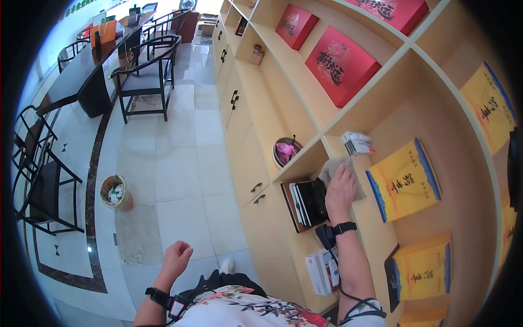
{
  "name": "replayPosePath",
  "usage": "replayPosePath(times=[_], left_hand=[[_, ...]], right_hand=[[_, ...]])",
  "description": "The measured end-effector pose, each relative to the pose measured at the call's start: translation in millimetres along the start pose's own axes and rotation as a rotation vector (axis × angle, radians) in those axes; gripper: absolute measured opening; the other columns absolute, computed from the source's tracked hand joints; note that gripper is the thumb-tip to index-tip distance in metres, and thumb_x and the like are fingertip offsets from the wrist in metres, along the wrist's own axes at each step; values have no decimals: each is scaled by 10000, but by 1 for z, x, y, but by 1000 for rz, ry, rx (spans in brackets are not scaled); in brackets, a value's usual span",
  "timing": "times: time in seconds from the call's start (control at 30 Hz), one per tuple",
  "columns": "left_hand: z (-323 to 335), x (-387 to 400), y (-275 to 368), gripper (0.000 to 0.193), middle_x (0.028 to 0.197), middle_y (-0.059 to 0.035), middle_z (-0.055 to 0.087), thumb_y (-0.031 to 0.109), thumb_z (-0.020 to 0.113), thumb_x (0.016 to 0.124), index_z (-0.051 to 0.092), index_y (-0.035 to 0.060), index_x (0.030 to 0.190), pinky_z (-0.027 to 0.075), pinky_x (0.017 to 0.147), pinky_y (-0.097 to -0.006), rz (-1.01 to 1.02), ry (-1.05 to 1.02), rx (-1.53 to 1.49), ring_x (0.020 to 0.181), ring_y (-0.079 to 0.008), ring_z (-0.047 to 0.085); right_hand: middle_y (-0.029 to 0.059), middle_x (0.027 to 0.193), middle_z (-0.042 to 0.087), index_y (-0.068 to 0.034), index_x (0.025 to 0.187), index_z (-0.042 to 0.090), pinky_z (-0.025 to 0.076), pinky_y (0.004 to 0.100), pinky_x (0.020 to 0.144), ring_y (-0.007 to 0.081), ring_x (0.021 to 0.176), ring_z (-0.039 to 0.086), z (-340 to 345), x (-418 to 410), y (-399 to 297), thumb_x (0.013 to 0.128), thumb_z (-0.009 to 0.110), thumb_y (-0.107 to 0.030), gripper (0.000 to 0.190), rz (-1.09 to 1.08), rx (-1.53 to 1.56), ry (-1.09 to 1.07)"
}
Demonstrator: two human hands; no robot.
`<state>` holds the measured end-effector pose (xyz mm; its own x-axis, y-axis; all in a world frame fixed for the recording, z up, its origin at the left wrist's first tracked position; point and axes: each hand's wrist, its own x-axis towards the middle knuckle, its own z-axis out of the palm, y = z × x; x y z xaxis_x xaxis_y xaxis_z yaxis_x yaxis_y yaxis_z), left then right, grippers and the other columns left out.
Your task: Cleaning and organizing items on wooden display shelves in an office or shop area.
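My right hand (342, 190) presses a grey cloth (358, 189) flat on a shelf of the light wooden shelving unit (286, 112). Right beside the hand, one level lower, lies a row of black and brown notebooks (306, 204). A small white box (358, 143) sits just beyond the cloth. To the right of it a yellow box with blue edges (402, 180) leans against the back of the shelf. My left hand (177, 256) hangs over the tiled floor, its fingers curled loosely with nothing seen in them.
A round container with pink contents (287, 149) and a glass jar (257, 55) stand on the shelving. Red boxes (342, 65) occupy upper compartments. White boxes (320, 272) lie near my body. A waste basket (114, 191), black chairs (145, 81) and a long dark table (77, 81) stand left.
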<state>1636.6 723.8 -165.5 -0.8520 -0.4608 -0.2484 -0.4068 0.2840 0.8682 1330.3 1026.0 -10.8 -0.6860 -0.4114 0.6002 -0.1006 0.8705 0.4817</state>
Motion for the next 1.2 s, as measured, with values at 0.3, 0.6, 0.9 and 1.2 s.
replayPosePath(times=[0.3, 0.6, 0.9, 1.2], left_hand=[[-50, 57, 25, 228, 739, -169, 612, 179, 595, 750, 594, -18, 866, 472, 640, -350, -118, 103, 259, 697, -280, 602], [-81, 185, 79, 283, 873, -173, 610, 211, 596, 759, 585, -13, 932, 478, 689, -360, 4, -73, 315, 775, -284, 603], [-134, 329, 67, 286, 902, -182, 600, 217, 605, 744, 590, -5, 923, 461, 739, -395, 192, -323, 448, 852, -333, 571], [-207, 409, 21, 279, 845, -187, 591, 213, 630, 721, 592, 5, 903, 461, 719, -406, 123, -201, 505, 813, -343, 569]], right_hand=[[178, 1116, 502, 11, 1118, 467, 374, 433, 878, 347, 1041, 474, 31, 68, -49, 814, 438, -100, 325, 99, 322, 83], [242, 1100, 523, 82, 1163, 430, 414, 436, 877, 380, 1032, 514, 7, 69, -52, 768, 511, -19, 416, 392, 1029, 359], [208, 1244, 410, 64, 1238, 336, 230, 466, 1016, 366, 1197, 344, 31, 148, -98, 786, 447, -18, 472, 122, 78, 56], [196, 1219, 428, 18, 1248, 331, 325, 410, 950, 311, 1127, 424, 82, 198, -129, 805, 449, -64, 465, 236, -70, -193]])
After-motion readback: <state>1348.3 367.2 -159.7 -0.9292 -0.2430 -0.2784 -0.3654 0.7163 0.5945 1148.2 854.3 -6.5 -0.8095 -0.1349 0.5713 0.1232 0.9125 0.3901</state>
